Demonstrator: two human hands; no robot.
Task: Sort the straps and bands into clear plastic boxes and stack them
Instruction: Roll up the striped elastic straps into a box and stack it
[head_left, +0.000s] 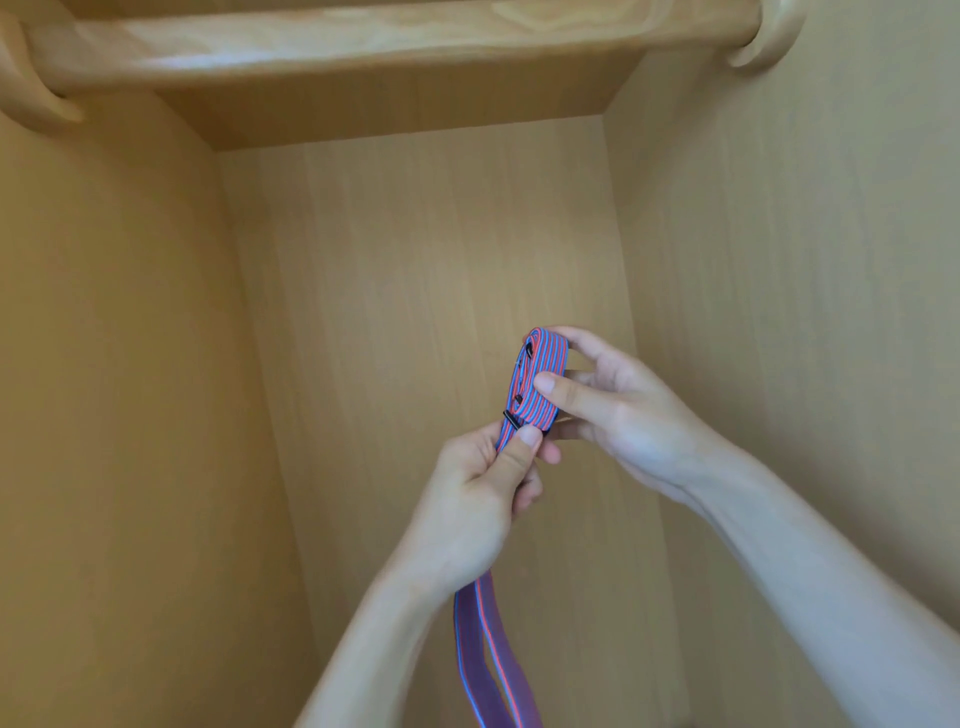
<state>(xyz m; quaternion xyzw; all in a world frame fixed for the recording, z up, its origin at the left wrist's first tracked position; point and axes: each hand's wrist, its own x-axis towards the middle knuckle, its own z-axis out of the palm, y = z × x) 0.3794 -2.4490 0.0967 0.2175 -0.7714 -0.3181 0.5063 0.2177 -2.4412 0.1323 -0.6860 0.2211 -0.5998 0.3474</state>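
Red-and-blue striped strap (537, 379) held up inside wooden wardrobe (415, 249). Left hand (483, 499) pinches it below the coil; right hand (613, 400) grips the coiled part. Tail hangs down.

Above you, at the far top, a wooden shelf (405, 111) spans the wardrobe from the left wall (104, 364) to the right wall (779, 260). You see only its underside; its top is hidden. On its near side a round rail (363, 41) runs left to right, each end seated in a bracket (763, 44).
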